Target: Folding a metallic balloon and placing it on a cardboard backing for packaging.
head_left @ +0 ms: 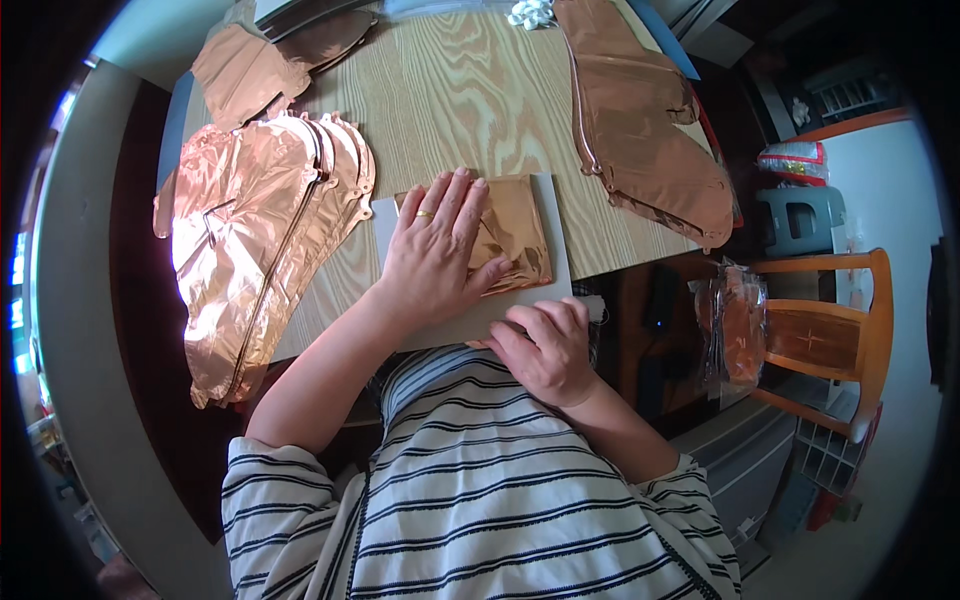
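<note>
My left hand (437,245) lies flat, with a ring on one finger. Its palm and fingers press on a folded square of shiny copper-coloured foil (522,215). Under the foil is a thin grey board (558,235) at the table's near edge. My right hand (550,352) is closed, its fingers curled at the board's near edge, close to my striped shirt. Whatever those fingers pinch is hidden; a sliver of copper colour shows beside the fingertips.
Large copper foil bags with zip closures (235,250) pile up on the left of the wood-grain table (455,90). More foil bags (640,110) lie at the right. Small white pieces (530,13) sit at the back. A wooden chair (875,330) stands at right, by clear plastic packaging (735,325).
</note>
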`<state>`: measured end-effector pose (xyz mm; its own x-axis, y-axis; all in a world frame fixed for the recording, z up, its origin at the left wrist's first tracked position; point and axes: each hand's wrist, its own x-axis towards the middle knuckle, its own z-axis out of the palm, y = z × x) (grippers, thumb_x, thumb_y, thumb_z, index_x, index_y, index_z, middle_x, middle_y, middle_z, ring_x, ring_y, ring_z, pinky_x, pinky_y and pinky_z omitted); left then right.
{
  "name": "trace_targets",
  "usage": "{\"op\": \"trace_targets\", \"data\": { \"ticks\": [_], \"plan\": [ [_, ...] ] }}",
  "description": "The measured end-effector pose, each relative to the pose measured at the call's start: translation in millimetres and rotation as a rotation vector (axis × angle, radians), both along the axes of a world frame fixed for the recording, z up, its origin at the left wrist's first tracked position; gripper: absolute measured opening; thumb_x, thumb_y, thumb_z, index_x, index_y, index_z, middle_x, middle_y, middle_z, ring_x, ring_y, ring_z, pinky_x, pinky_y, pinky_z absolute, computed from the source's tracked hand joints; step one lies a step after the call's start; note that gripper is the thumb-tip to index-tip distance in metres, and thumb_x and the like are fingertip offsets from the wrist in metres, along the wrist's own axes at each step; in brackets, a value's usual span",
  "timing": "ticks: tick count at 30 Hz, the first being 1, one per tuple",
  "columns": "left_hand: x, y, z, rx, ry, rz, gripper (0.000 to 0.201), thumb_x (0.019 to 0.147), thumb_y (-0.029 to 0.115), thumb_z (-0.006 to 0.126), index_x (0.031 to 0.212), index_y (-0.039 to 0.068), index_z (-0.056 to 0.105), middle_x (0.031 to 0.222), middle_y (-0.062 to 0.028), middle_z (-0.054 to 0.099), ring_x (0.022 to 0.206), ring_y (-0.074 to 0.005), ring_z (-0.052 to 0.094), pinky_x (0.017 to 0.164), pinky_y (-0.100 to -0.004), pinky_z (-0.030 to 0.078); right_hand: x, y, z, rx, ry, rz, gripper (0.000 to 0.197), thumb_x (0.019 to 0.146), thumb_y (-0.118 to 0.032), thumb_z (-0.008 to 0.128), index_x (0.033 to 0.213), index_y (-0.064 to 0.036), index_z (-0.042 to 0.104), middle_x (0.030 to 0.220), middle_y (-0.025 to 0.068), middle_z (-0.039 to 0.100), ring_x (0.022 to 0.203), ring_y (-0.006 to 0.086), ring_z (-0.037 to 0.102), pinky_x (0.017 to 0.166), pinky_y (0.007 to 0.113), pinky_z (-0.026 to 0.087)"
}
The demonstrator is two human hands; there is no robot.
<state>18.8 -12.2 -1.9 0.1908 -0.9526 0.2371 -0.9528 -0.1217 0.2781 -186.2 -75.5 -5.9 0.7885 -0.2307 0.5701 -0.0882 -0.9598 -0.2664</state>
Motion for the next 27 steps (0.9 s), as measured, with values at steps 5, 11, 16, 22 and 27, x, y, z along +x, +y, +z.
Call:
{"op": "trace_targets", "data": {
  "ticks": [5,11,16,22,27],
  "plan": [
    [5.8,5.7,-9.1,0.021,-0.062,0.013,0.089,0.096,0.062,0.053,0.156,0.0,0.031,0.16,-0.0268,0.032,0.151,-0.0417,0.027,0.122,-0.0532,0.016,1.7,-7.9,1.8,0.058,0.007,0.001,0.031,0.07,-0.024,0.087,0.096,-0.0162,0.072,0.103,-0.0011,0.061,0.097,0.0222,0.055,0.086,0.042,0.041],
    [10.7,7.7,-14.0,-0.007,-0.067,0.0,0.093,0.093,0.065,0.051,0.155,-0.003,0.033,0.159,-0.0297,0.032,0.15,-0.0438,0.026,0.122,-0.0568,0.015,9.4,-28.4,20.7,0.152,0.112,0.095,0.025,0.079,-0.027,0.08,0.097,-0.0137,0.069,0.105,0.0006,0.061,0.096,0.0228,0.056,0.087,0.041,0.041],
    [9.8,6.1,-13.7,0.002,-0.075,-0.002,0.09,0.095,0.061,0.049,0.155,-0.002,0.031,0.159,-0.0296,0.03,0.151,-0.0434,0.025,0.122,-0.0573,0.014,29.1,-54.5,43.2,0.334,0.038,0.058,0.03,0.09,-0.022,0.072,0.114,-0.0046,0.068,0.119,0.0106,0.064,0.11,0.0307,0.058,0.094,0.045,0.042],
    [7.3,4.6,-9.6,0.148,-0.075,0.036,0.082,0.094,0.046,0.054,0.158,0.002,0.027,0.164,-0.0248,0.025,0.154,-0.0404,0.019,0.124,-0.0555,0.008,106.6,-29.1,29.2,0.332,0.416,-0.021,0.077,0.104,-0.051,0.043,0.153,0.0067,0.032,0.157,0.0285,0.036,0.149,0.0413,0.03,0.123,0.054,0.017],
    [9.5,5.5,-18.5,0.044,-0.038,0.026,0.084,0.093,0.046,0.054,0.158,0.0,0.027,0.163,-0.0249,0.025,0.154,-0.0407,0.018,0.123,-0.0574,0.008,102.2,-38.0,2.4,0.277,0.473,-0.101,0.087,0.103,-0.062,0.032,0.158,0.0043,0.022,0.163,0.0268,0.026,0.155,0.0389,0.017,0.123,0.059,0.004]
  ]
}}
